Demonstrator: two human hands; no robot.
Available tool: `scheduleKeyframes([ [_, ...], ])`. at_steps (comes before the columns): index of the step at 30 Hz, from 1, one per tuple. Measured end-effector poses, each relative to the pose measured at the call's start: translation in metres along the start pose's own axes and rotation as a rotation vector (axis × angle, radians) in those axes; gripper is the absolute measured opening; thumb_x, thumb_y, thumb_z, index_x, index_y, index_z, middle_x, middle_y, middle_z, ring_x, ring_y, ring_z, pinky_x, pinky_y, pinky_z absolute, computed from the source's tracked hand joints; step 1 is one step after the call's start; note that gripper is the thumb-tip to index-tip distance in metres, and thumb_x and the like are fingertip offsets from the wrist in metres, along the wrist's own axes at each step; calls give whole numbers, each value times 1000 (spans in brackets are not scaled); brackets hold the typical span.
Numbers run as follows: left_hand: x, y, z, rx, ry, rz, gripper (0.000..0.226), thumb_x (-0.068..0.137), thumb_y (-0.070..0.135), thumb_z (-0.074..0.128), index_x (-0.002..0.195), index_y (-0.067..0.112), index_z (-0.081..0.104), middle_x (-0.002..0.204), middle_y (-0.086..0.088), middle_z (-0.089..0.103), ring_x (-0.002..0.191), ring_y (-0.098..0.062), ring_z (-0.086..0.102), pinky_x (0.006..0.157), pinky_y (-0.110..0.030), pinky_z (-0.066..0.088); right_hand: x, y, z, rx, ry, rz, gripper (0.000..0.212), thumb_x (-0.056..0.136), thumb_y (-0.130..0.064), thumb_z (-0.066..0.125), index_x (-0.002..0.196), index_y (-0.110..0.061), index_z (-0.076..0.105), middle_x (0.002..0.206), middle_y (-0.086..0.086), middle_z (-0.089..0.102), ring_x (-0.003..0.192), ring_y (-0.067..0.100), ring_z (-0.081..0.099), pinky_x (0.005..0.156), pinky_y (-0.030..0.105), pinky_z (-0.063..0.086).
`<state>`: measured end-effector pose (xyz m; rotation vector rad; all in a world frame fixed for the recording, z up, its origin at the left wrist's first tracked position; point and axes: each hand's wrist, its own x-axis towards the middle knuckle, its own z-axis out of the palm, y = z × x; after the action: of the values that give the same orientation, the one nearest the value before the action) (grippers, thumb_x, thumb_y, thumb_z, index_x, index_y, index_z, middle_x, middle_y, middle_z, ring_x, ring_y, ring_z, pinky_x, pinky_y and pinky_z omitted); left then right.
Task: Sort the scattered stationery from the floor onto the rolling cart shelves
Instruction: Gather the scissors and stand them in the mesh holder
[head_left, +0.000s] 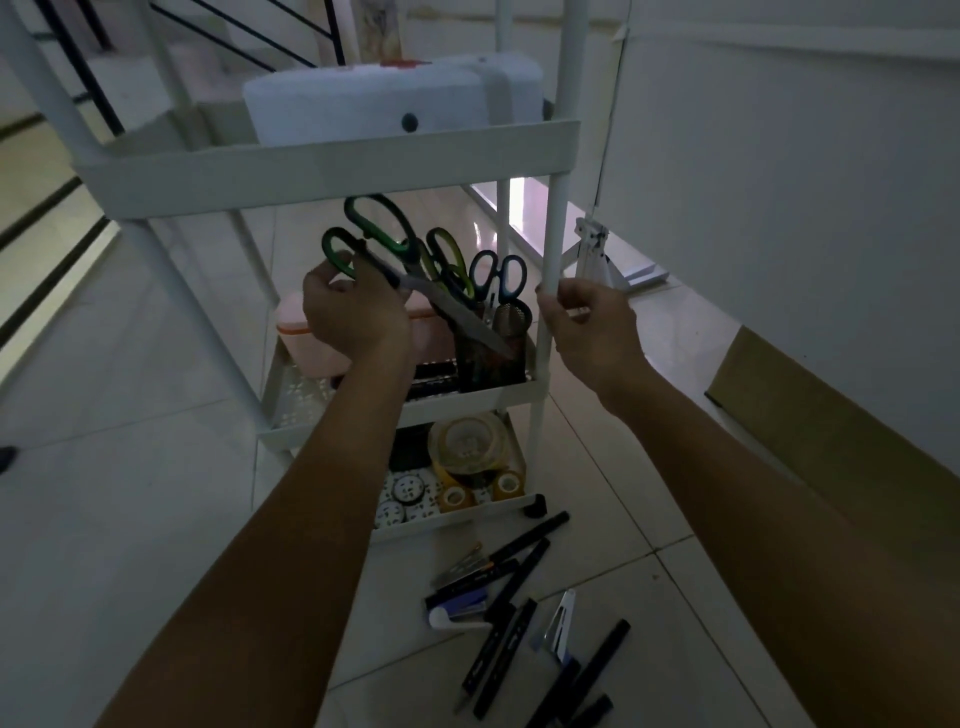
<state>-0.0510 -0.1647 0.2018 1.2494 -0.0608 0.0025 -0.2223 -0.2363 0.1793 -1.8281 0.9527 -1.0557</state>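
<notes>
Green-handled scissors are gripped by the left hand over the cart's holder; the right hand grips a cart post.

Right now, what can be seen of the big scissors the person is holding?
The large scissors have green-and-black plastic handle loops and long grey metal blades, closed together. They are tilted, handles up toward the left, tip pointing down-right into the dark pen holder on the cart's middle shelf, where smaller scissors already stand. The left hand grips them near the lower loop. The right hand holds the white cart post, not the scissors.
</notes>
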Motion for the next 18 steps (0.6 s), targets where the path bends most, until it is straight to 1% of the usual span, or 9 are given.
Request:
scheduleKeyframes([
  [1, -1, 0, 4, -4, 34, 0, 7, 88, 21, 62, 92, 17, 60, 71, 3, 58, 67, -14, 63, 61, -24, 59, 0, 0, 0, -4, 2, -4, 18, 94, -29, 55, 104, -17, 66, 87, -9, 58, 74, 4, 56, 70, 23, 50],
  [2, -3, 0, 7, -4, 63, -3, 8, 90, 18, 60, 96, 13, 59, 72, 6, 54, 65, -8, 57, 55, -7, 49, 0, 0, -1, -5, 4, -9, 17, 94, -29, 55, 102, -18, 66, 86, -10, 58, 74, 4, 56, 70, 22, 50],
  [3, -5, 0, 10, -11, 101, -5, 11, 93, 15, 57, 102, 9, 59, 74, 9, 51, 65, -7, 52, 51, -2, 42, -1, 1, -1, -5, 6, -13, 16, 94, -29, 56, 101, -19, 66, 84, -12, 58, 75, 3, 56, 69, 21, 50],
  [6, -4, -3, 13, 5, 198, 27, 18, 94, 8, 54, 110, 0, 57, 92, 0, 51, 82, -11, 48, 57, -3, 40, -1, 2, 0, 4, 16, -14, 16, 93, -29, 57, 103, -20, 67, 85, -12, 58, 76, 3, 56, 70, 21, 50],
  [9, -7, -2, 11, 42, 192, 162, 10, 89, 2, 52, 100, 3, 53, 97, -7, 52, 86, -16, 49, 65, -9, 38, -2, 4, 3, 3, 29, 1, 17, 93, -32, 57, 103, -21, 66, 90, -8, 61, 75, 4, 57, 70, 23, 50],
  [12, -16, -13, 8, 170, 5, 445, 25, 79, -8, 47, 103, -1, 50, 102, -16, 56, 88, -16, 49, 74, -6, 36, -1, 5, 2, 7, 17, -7, 15, 93, -31, 57, 102, -21, 66, 91, -7, 61, 75, 3, 57, 68, 20, 50],
  [14, -22, -16, 6, 268, -191, 600, 40, 79, -14, 42, 114, 5, 48, 108, -13, 55, 91, -13, 52, 76, -6, 39, -1, 6, 1, 0, 17, -19, 14, 93, -30, 57, 100, -22, 65, 89, -9, 61, 76, 3, 57, 69, 20, 50],
  [16, -22, -17, 6, 382, -376, 697, 47, 83, -14, 37, 120, 11, 52, 110, -11, 55, 93, -14, 53, 74, -6, 39, -1, 6, 2, -3, 24, -19, 12, 93, -31, 57, 99, -23, 65, 85, -13, 58, 75, 3, 56, 70, 23, 52],
  [18, -19, -16, 4, 476, -520, 743, 51, 83, -9, 33, 123, 15, 54, 114, -11, 55, 101, -20, 49, 75, -8, 33, -1, 7, 3, 0, 29, -15, 11, 93, -31, 57, 99, -24, 64, 83, -16, 56, 76, 3, 56, 73, 28, 54],
])
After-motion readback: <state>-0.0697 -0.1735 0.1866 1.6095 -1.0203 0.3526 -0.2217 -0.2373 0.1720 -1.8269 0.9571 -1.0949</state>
